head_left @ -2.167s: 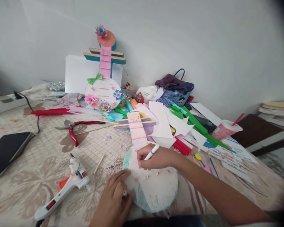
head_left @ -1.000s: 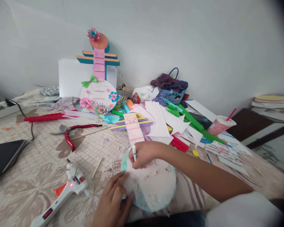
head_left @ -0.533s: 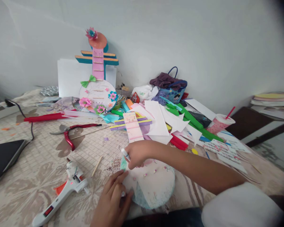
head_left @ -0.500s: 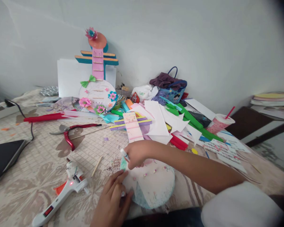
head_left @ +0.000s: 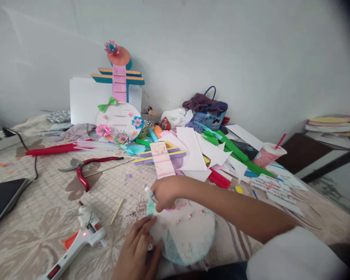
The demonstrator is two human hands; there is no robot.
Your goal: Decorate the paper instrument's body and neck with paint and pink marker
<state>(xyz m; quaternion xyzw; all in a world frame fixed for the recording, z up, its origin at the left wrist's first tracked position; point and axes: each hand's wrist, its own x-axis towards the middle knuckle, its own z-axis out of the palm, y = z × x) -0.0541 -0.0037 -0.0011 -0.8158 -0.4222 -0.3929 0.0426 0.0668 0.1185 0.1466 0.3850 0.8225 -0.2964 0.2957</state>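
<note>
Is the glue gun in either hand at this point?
No, the glue gun lies on the tablecloth, apart from the left hand, and the right hand grips a white marker.

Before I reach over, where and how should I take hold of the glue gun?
Take the glue gun by its white handle, probably from the near side: it lies on the table, handle slanting toward you, nozzle pointing away.

Craft space with glue gun (head_left: 83, 237)

Plain white sleeve (head_left: 294, 256), bare right forearm (head_left: 230, 206) and hand (head_left: 165, 194), dark cloth (head_left: 230, 271) at lap
</note>
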